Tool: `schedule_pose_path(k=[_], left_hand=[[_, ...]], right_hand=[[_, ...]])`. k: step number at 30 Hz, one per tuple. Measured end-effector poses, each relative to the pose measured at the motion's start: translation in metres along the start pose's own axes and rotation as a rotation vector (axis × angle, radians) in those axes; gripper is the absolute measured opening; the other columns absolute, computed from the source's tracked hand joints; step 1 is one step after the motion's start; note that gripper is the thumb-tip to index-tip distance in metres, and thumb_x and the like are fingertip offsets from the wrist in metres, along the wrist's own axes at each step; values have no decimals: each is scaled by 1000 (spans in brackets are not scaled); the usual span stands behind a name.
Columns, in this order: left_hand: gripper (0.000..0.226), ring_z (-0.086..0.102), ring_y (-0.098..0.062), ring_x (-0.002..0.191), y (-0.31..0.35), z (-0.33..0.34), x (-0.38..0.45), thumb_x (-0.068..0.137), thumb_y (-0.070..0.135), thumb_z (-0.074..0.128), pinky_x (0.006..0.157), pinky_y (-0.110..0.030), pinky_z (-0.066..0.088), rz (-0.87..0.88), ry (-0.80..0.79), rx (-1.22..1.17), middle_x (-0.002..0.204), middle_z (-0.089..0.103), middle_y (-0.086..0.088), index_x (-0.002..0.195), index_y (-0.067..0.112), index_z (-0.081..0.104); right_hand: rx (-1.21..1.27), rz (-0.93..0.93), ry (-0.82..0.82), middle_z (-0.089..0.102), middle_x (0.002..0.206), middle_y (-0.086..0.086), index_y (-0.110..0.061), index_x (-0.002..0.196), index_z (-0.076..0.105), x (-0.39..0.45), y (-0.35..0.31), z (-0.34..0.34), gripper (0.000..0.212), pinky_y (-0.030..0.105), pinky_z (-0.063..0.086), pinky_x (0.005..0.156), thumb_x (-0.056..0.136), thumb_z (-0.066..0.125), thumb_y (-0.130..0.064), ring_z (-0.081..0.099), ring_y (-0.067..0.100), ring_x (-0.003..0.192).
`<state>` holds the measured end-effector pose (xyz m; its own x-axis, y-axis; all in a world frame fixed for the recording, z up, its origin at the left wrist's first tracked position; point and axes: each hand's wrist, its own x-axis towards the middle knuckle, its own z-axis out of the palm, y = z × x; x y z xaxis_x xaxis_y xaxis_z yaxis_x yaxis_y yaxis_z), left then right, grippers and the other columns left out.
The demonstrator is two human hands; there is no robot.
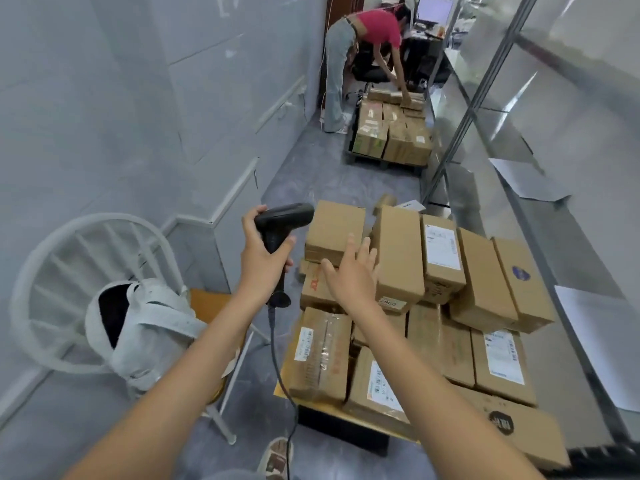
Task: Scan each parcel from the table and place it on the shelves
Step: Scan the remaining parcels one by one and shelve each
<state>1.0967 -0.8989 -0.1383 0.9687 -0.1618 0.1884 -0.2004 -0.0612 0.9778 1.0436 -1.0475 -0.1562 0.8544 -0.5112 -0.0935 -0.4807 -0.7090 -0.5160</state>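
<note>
Cardboard parcel (334, 230), plain face up with no label showing, lay at the far left top of the stacked parcels on the surface (313, 407), overhanging the box below; the right hand (349, 271), fingers spread and holding nothing, hovered at its near edge, while the left hand (263, 252) was clamped round the grip of the corded barcode scanner (282, 221), aimed at that parcel. Risks, as judged: a one-handed lift could tip the parcel or drag the neighbouring tall box (398, 254) off the loose stack; the hidden label could defeat the scan; the trailing cable (277, 358) might snag a box corner or the white chair (86, 289) beside it.
</note>
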Motion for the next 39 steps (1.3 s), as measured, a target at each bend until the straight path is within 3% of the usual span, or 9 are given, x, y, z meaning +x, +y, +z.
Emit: schedule_pose_path(k=[4,10,14,26,29,39], left_hand=[[55,64,-7,57,-22,1,35,97,8,66,58,-21,56,-37,-48,3,104,62,2,130,37,33],[55,62,-11,56,-49,6,57,98,7,65,58,-22,55,-142,-70,-56,119,58,-12,132,36,33],[56,62,-14,60,-58,7,64,98,11,66,60,-23,54,-195,-41,-91,121,58,-21,122,51,36],[59,63,-9,58,-83,2,70,97,6,65,60,-20,55,-298,55,-76,113,60,-6,132,40,33],[59,63,-9,58,-85,4,72,97,5,66,61,-21,57,-315,64,-79,108,60,1,130,42,34],[59,68,-12,62,-81,10,72,96,7,67,66,-23,57,-299,79,-144,114,64,-8,120,53,37]], right_hand=[[-2,79,6,-15,166,21,-17,161,-2,42,-7,34,81,49,-4,123,103,46,-47,-12,39,153],[-42,151,-38,-18,163,25,-14,160,-7,91,-5,66,96,53,-6,122,97,49,-61,-15,43,151],[-46,217,-42,-19,163,27,-14,160,-8,137,-15,71,110,57,-8,122,88,56,-68,-16,46,150],[-101,465,-166,-21,163,24,-22,160,-9,219,-9,85,133,72,-1,116,68,64,-84,-18,51,148],[-119,475,-150,-19,164,23,-21,161,-5,221,-7,92,133,71,8,116,67,63,-86,-13,50,150],[-30,386,62,4,167,15,-20,158,17,181,-16,80,118,64,18,112,68,62,-81,11,50,146]])
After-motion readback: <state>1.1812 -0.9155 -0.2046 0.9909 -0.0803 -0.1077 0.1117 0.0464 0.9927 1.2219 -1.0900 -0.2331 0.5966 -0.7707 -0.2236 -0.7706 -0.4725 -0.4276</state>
